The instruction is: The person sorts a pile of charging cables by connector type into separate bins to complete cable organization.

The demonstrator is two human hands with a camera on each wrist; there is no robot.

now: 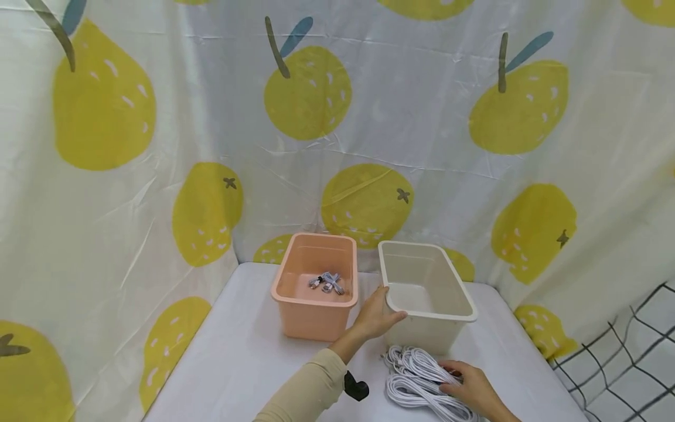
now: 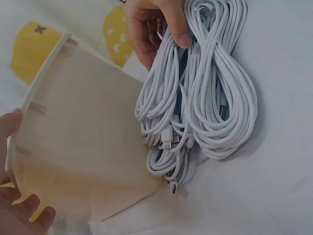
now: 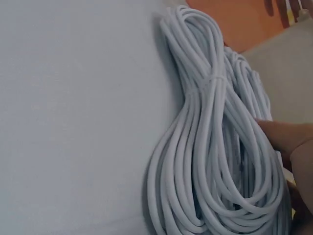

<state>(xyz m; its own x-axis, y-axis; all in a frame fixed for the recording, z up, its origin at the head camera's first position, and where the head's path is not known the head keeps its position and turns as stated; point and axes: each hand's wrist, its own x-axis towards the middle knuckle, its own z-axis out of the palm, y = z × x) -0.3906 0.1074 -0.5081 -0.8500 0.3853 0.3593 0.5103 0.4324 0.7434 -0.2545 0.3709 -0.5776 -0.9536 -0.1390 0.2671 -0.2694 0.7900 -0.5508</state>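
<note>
White cables (image 1: 419, 375) – peach bin (image 1: 315, 286), cream bin (image 1: 427, 287) – yellow-pear-print curtain (image 1: 158, 146).

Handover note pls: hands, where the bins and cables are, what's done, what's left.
Left hand grips the near-left rim of the white bin, thumb inside.
Right hand holds the bundles of coiled white cables on the table, in front of the white bin.
Pink bin stands left of the white one, with a few small coiled cables inside.
Done: some cables in the pink bin. Left: the white bundles are not yet in a bin; the white bin looks empty.
</note>
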